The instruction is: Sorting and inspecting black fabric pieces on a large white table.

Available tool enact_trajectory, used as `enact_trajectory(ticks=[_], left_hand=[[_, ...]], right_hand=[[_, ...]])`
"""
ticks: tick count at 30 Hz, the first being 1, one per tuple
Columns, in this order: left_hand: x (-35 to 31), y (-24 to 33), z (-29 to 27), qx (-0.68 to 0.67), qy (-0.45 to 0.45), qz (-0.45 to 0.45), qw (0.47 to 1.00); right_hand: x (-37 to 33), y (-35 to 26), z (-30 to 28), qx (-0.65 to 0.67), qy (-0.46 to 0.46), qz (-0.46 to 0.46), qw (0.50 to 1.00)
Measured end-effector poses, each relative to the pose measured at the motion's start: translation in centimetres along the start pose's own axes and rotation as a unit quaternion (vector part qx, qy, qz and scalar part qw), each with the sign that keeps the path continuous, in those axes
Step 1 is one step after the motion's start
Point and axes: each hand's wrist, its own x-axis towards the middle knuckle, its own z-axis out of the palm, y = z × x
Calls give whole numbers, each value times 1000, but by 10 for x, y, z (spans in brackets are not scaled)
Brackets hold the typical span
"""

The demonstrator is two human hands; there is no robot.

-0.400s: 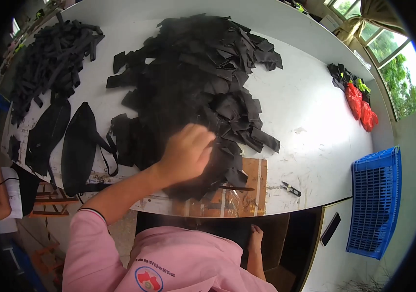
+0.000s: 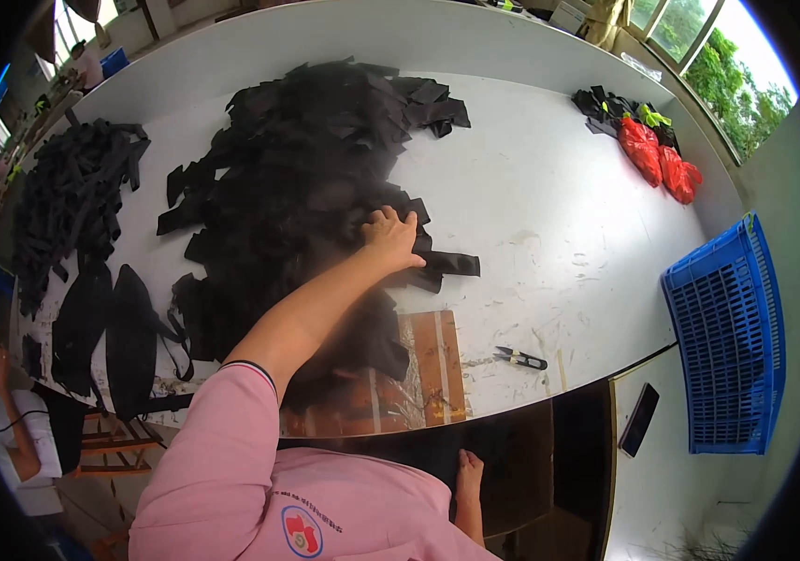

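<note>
My left hand [image 2: 390, 238] reaches far over the white table [image 2: 549, 215] and lies flat, fingers stretched out, on the right edge of a big heap of black fabric pieces [image 2: 297, 178]. A single black strip [image 2: 446, 265] sticks out just to the right of the hand. My pink sleeve [image 2: 222, 439] runs up from the lower left. My right hand [image 2: 465, 467] hangs low in front of the table's near edge, against a dark area. Whether it holds anything is unclear.
Small black snips [image 2: 521, 357] lie near the front edge beside a bare wooden patch [image 2: 428, 365]. A blue plastic basket [image 2: 727, 337] stands at the right, red bags [image 2: 662, 154] at the far right, black straps [image 2: 72, 196] and oval black panels [image 2: 129, 337] at the left. Another person [image 2: 7, 421] sits at the left.
My left hand has moved away from me, from the near part of the black heap to its right edge, and its fingers have stretched out flat.
</note>
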Motion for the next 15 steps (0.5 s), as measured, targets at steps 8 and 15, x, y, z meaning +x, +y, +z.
enact_trajectory(ticks=[8,15], left_hand=[[25,-19,25,46,123,52,990],[25,-30,-19,-93,119,98,984]], right_hand=[[13,4,5,67,-6,68,995],[26,17,9,0,-29,14,999]])
